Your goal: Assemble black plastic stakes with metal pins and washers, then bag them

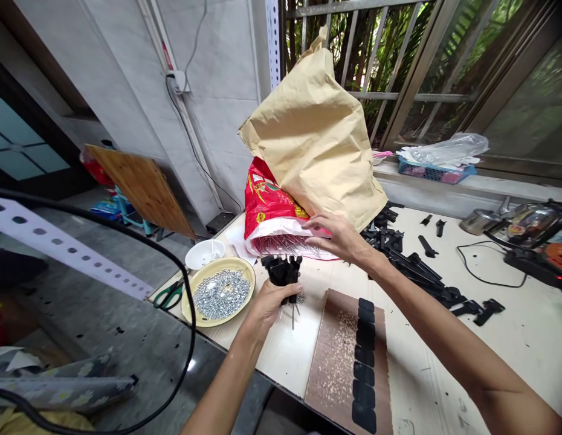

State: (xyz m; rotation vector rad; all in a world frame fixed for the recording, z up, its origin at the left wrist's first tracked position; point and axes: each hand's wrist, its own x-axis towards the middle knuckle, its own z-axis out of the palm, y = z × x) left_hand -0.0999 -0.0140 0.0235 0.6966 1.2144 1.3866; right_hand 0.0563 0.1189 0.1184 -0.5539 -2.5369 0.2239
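1. Black cable [191, 302] is looping across the foreground, well left of the left hand [271, 301].
2. The left hand is clutching a bundle of black plastic parts [281, 272], thin metal rods [293, 317] protruding below its grip.
3. The right hand [339, 235], fingers spread and grasping nothing visible, is reaching before the mouth of a red printed sack [263, 199] of metal pins [285, 244]; contact is unclear.
4. Left of the left hand, a yellow bowl [187, 302] is holding small metal pieces [220, 296].
5. Nearer the wearer than the right hand, a brown board [344, 302] is bearing rounded black plates [363, 373].
6. Loose black plastic pieces [414, 272] are lying right of the right hand.
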